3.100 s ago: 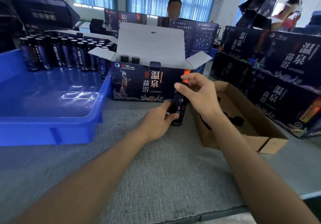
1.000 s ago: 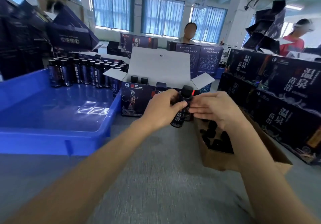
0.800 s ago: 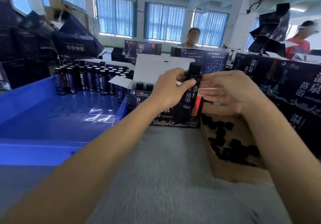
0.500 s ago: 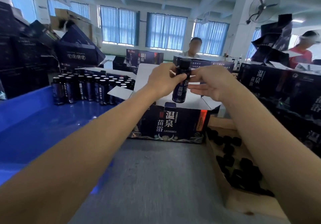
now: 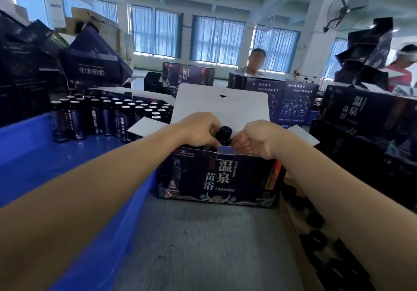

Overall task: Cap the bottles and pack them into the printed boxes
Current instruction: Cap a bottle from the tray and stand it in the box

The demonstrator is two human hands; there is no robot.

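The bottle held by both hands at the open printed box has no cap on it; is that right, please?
Not quite: the head view shows the bottle with a black cap on it. The left hand and right hand do hold it at the open printed box.

We stretch both arms forward; our left hand [image 5: 199,128] and right hand [image 5: 256,140], knuckles up, fingers curled, grip the bottle [image 5: 223,134] between them.
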